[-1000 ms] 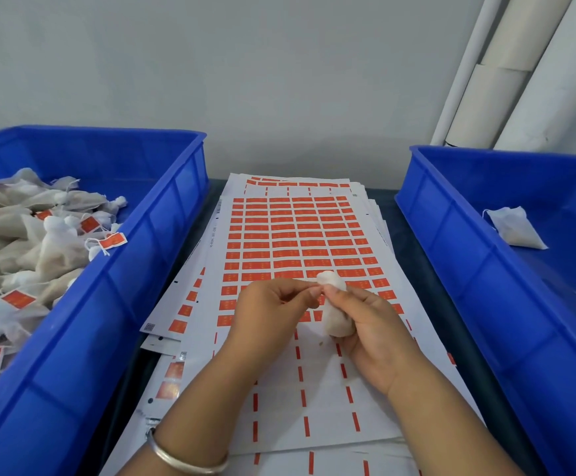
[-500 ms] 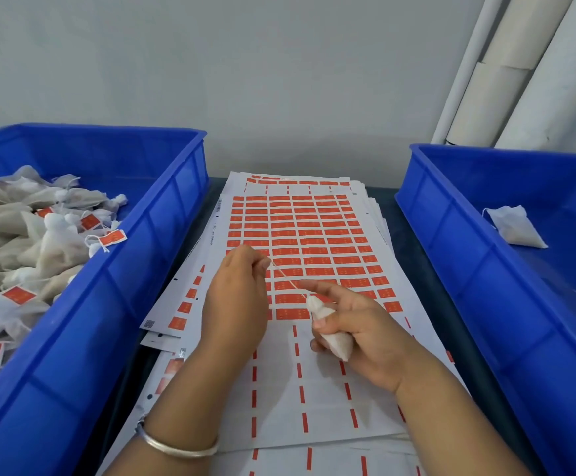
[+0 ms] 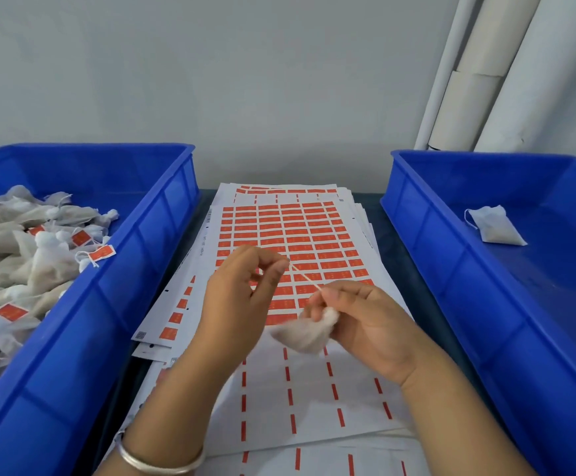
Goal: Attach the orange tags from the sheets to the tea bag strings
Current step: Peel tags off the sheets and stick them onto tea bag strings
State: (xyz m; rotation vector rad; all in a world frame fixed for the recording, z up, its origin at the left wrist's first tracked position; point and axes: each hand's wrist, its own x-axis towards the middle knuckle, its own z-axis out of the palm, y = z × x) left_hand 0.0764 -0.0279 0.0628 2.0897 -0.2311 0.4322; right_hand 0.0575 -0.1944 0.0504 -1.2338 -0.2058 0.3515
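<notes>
Sheets (image 3: pixel 314 400) of orange tags run lengthwise away toward the wall. Right hand (image 3: pixel 369 324) grips a tea bag (image 3: pixel 305 333) above them; left hand (image 3: pixel 245 290) pinches its string (image 3: pixel 305 277), stretched diagonally up-left.

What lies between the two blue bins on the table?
Between the left bin and the right bin, the head view shows stacked tag sheets, with both hands over them.

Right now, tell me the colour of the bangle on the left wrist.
Silver, plain metal: the bangle shows best in the head view, at the bottom edge.
</notes>
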